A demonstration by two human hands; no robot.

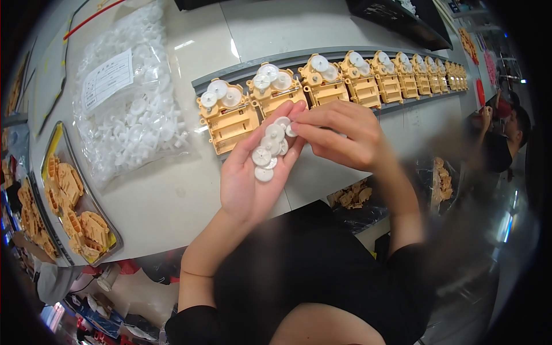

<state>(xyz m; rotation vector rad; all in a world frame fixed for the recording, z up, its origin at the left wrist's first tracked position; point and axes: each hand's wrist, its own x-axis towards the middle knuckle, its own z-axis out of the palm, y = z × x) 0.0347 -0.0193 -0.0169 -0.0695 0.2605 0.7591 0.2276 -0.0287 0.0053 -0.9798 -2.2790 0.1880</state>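
My left hand (241, 187) is palm up and cupped around several small white plastic gears (271, 144), which lie overlapping from the palm to the fingers. My right hand (348, 137) reaches in from the right, its thumb and fingers pinching one white gear (291, 131) at the edge of that pile. Just beyond the hands stands a row of yellow-orange plastic housings (233, 126) on a long grey rail (201, 85). White gears sit on the upper part of the nearer housings, such as the pale disc (218, 88) on the leftmost one.
A clear bag of white plastic parts (158, 100) lies on the left of the table (155, 215). Nearer the left edge, a tray (118, 244) holds more orange housings. A black bin (397, 26) stands at the back. Another person (506, 135) is at the far right.
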